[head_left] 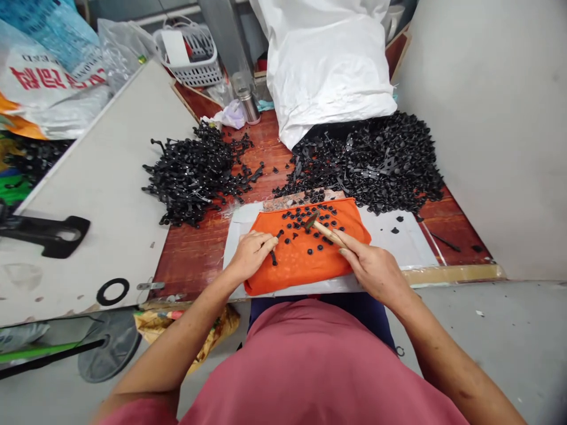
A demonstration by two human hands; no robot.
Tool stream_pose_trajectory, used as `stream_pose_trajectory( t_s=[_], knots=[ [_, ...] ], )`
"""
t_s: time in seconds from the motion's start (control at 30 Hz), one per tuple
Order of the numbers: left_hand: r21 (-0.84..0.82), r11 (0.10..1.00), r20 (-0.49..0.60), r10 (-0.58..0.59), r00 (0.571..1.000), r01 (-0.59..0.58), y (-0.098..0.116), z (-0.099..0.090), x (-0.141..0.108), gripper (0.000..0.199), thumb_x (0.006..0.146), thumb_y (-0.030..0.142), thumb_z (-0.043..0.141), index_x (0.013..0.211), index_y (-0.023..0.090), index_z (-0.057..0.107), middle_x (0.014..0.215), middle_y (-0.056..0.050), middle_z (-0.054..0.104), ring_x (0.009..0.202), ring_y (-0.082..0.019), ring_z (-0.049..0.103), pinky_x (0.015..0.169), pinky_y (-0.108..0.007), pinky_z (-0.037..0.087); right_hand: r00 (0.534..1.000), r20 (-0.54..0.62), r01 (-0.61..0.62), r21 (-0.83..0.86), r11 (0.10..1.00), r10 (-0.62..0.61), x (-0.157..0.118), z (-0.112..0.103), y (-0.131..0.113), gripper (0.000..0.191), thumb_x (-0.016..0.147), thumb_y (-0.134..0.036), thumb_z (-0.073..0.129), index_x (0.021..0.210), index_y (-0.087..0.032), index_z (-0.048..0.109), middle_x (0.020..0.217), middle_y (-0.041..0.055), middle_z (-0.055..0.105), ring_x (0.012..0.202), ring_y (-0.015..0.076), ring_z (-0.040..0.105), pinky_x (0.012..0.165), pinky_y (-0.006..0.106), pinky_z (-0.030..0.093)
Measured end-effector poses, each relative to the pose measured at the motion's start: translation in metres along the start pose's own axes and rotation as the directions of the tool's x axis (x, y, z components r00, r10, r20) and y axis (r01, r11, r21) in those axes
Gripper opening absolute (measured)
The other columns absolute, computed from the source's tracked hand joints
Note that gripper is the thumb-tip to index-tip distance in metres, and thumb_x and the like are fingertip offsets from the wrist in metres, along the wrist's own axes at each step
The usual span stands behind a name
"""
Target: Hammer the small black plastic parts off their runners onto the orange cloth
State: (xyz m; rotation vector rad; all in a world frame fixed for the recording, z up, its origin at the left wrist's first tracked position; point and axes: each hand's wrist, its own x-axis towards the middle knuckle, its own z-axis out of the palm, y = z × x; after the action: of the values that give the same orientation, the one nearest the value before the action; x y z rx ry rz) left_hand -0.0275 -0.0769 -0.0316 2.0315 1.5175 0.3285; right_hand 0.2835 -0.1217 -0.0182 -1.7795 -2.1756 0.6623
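My left hand [252, 255] rests on the left side of an orange cloth [301, 262], its fingers closed on a small black plastic piece [274, 258] with knobbed ends. In my right hand [370, 265] is the wooden handle of a small hammer [330, 232]. The hammer's dark head is over the cloth, among several loose round black parts [310, 251]. Whether the head touches the parts or hangs just above them I cannot tell.
Left of the cloth lies a heap of black branched pieces [190, 171]. A larger heap of black parts [376, 165] lies behind right, below a white sack [328, 71]. Farther back are a metal flask [248, 105] and a white basket [195, 71]. Light panels [88, 224] flank the table.
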Motion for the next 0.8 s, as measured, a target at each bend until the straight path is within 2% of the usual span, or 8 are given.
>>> stream_pose_trajectory(
  t_s=[0.13,0.33,0.47,0.6,0.7,0.73,0.8],
  knots=[
    [0.12,0.992,-0.005,-0.043,0.999,0.043,0.002,0.008,-0.005,0.042,0.103,0.038,0.035,0.072,0.021,0.057,0.08,-0.003,0.068,0.084,-0.022,0.058,0.085,-0.039,0.033,1.0,-0.009,-0.02,-0.025,0.999,0.02,-0.008,0.003,0.01,0.048,0.107,-0.032,0.044,0.154,-0.035,0.05,0.121,0.005,0.078,0.105,0.0257,0.076,0.09,0.037,0.059],
    [0.252,0.968,0.006,-0.017,1.0,0.015,0.006,0.014,-0.009,0.043,0.106,0.036,0.035,0.075,0.021,0.06,0.082,-0.004,0.069,0.087,-0.023,0.057,0.085,-0.041,0.03,0.998,-0.049,0.024,-0.076,0.997,-0.027,-0.01,0.007,0.014,0.048,0.107,-0.031,0.047,0.154,-0.036,0.05,0.115,0.0021,0.08,0.092,0.0216,0.079,0.079,0.03,0.06],
    [0.293,0.956,0.008,0.007,1.0,-0.009,0.007,0.015,-0.009,0.043,0.107,0.036,0.037,0.078,0.021,0.065,0.084,-0.004,0.07,0.087,-0.023,0.057,0.085,-0.041,0.03,0.996,-0.06,0.059,-0.104,0.993,-0.066,-0.011,0.01,0.012,0.048,0.107,-0.03,0.047,0.154,-0.036,0.05,0.114,0.0017,0.08,0.089,0.0206,0.078,0.076,0.029,0.06],
    [0.348,0.937,0.002,0.026,1.0,-0.025,0.006,0.017,-0.01,0.044,0.107,0.038,0.037,0.082,0.021,0.068,0.085,-0.006,0.07,0.088,-0.024,0.057,0.085,-0.041,0.03,0.99,-0.073,0.112,-0.145,0.983,-0.123,-0.012,0.005,-0.001,0.048,0.107,-0.029,0.045,0.155,-0.033,0.049,0.108,0.0035,0.081,0.084,0.0211,0.077,0.073,0.03,0.059],
    [0.39,0.92,-0.021,0.047,0.999,-0.035,0.007,0.02,-0.011,0.045,0.108,0.039,0.036,0.083,0.02,0.068,0.085,-0.007,0.069,0.089,-0.025,0.056,0.083,-0.041,0.03,0.974,-0.117,0.185,-0.105,0.977,-0.196,-0.01,0.004,-0.02,0.052,0.108,-0.029,0.042,0.159,-0.031,0.043,0.116,0.006,0.078,0.09,0.0199,0.076,0.078,0.029,0.059],
    [0.398,0.917,-0.03,0.05,0.998,-0.034,0.008,0.021,-0.011,0.045,0.108,0.039,0.036,0.083,0.02,0.069,0.085,-0.007,0.069,0.089,-0.025,0.056,0.083,-0.041,0.03,0.971,-0.112,0.201,-0.107,0.974,-0.212,-0.009,0.006,-0.027,0.052,0.108,-0.029,0.041,0.161,-0.031,0.041,0.117,0.007,0.078,0.091,0.0194,0.075,0.079,0.028,0.058],
    [0.403,0.915,-0.037,0.052,0.998,-0.032,0.008,0.022,-0.012,0.046,0.108,0.04,0.035,0.084,0.02,0.069,0.085,-0.008,0.069,0.09,-0.026,0.056,0.083,-0.041,0.03,0.978,-0.039,0.196,-0.171,0.966,-0.205,-0.005,0.011,-0.037,0.053,0.108,-0.029,0.042,0.161,-0.029,0.041,0.107,0.0081,0.079,0.084,0.0197,0.075,0.074,0.028,0.057]
  ],
)
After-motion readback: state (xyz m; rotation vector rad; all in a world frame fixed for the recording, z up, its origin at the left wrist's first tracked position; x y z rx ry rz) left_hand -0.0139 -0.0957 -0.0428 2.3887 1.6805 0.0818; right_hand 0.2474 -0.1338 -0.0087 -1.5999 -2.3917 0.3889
